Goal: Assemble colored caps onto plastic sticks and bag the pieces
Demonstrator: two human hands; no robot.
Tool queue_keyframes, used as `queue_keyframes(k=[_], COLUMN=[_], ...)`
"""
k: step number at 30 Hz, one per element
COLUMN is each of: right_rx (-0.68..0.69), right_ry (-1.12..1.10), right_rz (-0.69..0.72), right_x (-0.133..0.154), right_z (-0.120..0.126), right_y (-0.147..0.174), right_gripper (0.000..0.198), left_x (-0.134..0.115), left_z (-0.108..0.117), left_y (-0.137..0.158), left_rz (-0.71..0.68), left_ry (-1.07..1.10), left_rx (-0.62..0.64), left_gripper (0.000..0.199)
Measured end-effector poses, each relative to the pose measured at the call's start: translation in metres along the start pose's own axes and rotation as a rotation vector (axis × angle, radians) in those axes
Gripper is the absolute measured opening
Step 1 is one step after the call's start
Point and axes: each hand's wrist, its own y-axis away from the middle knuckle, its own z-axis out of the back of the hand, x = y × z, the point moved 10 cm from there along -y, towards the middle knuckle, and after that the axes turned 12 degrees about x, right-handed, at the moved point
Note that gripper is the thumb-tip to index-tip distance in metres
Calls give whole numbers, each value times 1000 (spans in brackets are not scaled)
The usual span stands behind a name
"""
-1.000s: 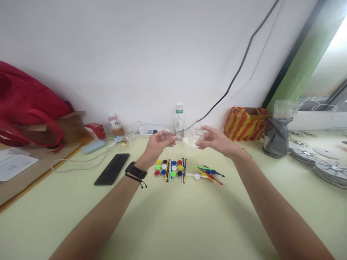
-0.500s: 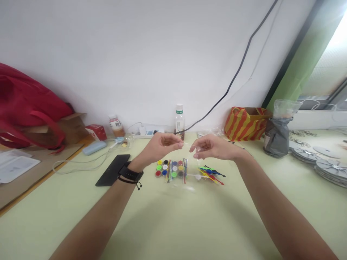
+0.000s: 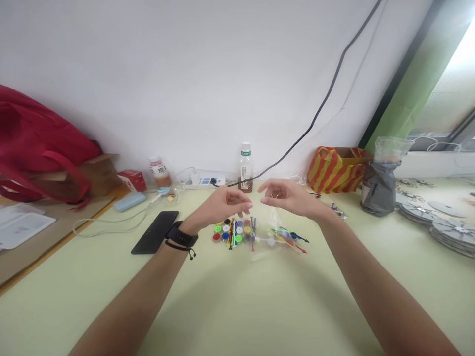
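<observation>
My left hand, with a dark watch at the wrist, hovers over the table with loosely curled, parted fingers and nothing visible in them. My right hand faces it across a small gap, thumb and index finger apart. A clear plastic bag shows just below my right hand, over coloured arrow-shaped pieces; contact with the hidden fingers is unclear. Left of the arrows, small round coloured pieces sit in rows, with thin coloured sticks lying across them.
A bottle stands by the wall behind my hands, with a black cable running past it. A black tablet-like slab lies left of my wrist. A striped bag, a grey bag and stacked discs are at right.
My fingers have loosened from their pinch on clear plastic, and the right hand has risen slightly. The plastic bag now lies lower and farther right, over the arrow pieces.
</observation>
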Motion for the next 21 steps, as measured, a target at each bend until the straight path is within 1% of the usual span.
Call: queue_keyframes(k=[3,4,5,7,9,11,13,16,17,19,21], right_rx=[-300,-358,-383,-376,-379,-394,-379,-324,-309,-291,-302], right_ry=[171,216,250,294,324,305,214,-17,-98,-239,-295], right_rz=[-20,-28,-32,-38,-70,-140,-228,-330,-337,-301,-243], right_x=[-8,-10,-13,-18,-24,-33,-45,-67,-72,-77,-76], right_z=[26,31,33,33,32,33,30,20,16,10,9], right_y=[6,7,7,4,2,2,2,1,1,-3,-5], right_gripper=[37,35,33,28,23,28,41,53,53,51,47], left_x=[21,29,35,41,40,35,31,27,27,30,33], left_z=[31,39,45,46,42,38,35,31,30,29,28], left_y=[3,5,6,5,4,4,4,4,3,3,3], left_rz=[12,21,16,-6,-36,-61,-79,-87,-83,-64,-40], left_ry=[83,134,199,325,415,460,473,466,459,441,411], left_rx=[-248,-314,-357,-363,-321,-290,-269,-233,-224,-213,-213], left_gripper=[36,37,37,38,36,35,36,43,44,45,46])
